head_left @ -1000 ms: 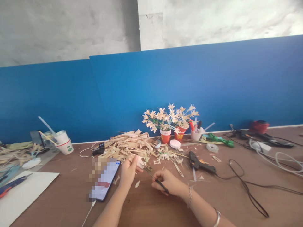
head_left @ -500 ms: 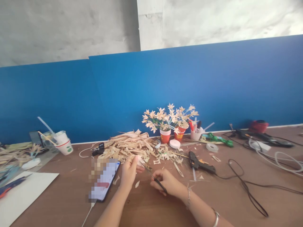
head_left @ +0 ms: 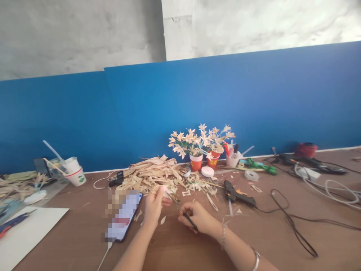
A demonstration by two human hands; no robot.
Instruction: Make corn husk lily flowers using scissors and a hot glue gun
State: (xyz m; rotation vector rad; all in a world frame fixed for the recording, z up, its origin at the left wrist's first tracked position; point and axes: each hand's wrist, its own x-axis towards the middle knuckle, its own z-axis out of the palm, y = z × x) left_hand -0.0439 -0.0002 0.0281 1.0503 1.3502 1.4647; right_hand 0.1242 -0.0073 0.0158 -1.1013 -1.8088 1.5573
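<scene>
Two paper cups point(head_left: 196, 164) of craft flowers point(head_left: 190, 138) look done; my left hand point(head_left: 153, 206) pinches a pale piece point(head_left: 166, 191), right hand point(head_left: 201, 218) grips scissors point(head_left: 189, 219) at it, loads of husk strips point(head_left: 149, 171) left.

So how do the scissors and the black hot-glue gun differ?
The scissors are in the right hand; the hot-glue gun lies on the table. The scissors look slim and metal-bladed; the hot-glue gun is bulkier, with a black cord. Both have dark handles.

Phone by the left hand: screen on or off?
On: the phone beside the left hand shows bright colour with a reddish patch, though pixelation hides the details.
</scene>
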